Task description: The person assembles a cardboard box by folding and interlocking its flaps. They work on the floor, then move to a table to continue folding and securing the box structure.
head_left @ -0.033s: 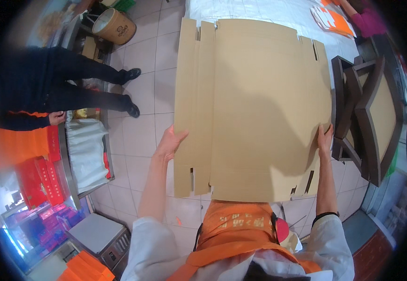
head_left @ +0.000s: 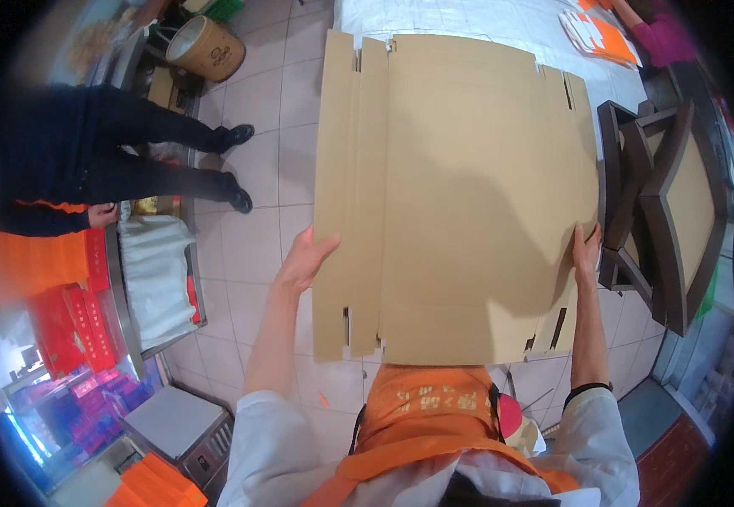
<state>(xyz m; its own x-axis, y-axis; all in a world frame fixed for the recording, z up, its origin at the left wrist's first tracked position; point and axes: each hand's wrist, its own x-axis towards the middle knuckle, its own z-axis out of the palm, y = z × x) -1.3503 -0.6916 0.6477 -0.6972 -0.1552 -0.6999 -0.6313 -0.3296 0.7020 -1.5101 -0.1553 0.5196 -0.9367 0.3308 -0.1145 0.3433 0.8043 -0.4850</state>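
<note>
A large flat cardboard sheet (head_left: 468,186), creased lengthwise and slotted along its near and far ends, spreads out in front of my body. My left hand (head_left: 308,258) grips its left edge, thumb on top of the narrow side panel and the other fingers hidden. On the right edge, my right hand (head_left: 587,247) holds the cardboard, its fingers partly out of sight at the rim. The sheet's far end reaches over a table with a white cover (head_left: 460,19). Its near end comes close to my orange apron (head_left: 426,397).
Dark-framed chairs or stools (head_left: 679,220) are stacked close by the right edge. A person in dark clothes (head_left: 156,148) stands at left beside shelving and a bucket (head_left: 206,49). A scale (head_left: 173,427) sits lower left. Another person's purple sleeve (head_left: 667,40) shows beyond orange-and-white items (head_left: 599,38).
The cardboard's left side panel has shifted very slightly, its near corner a little closer to me. Both hands keep their hold.
</note>
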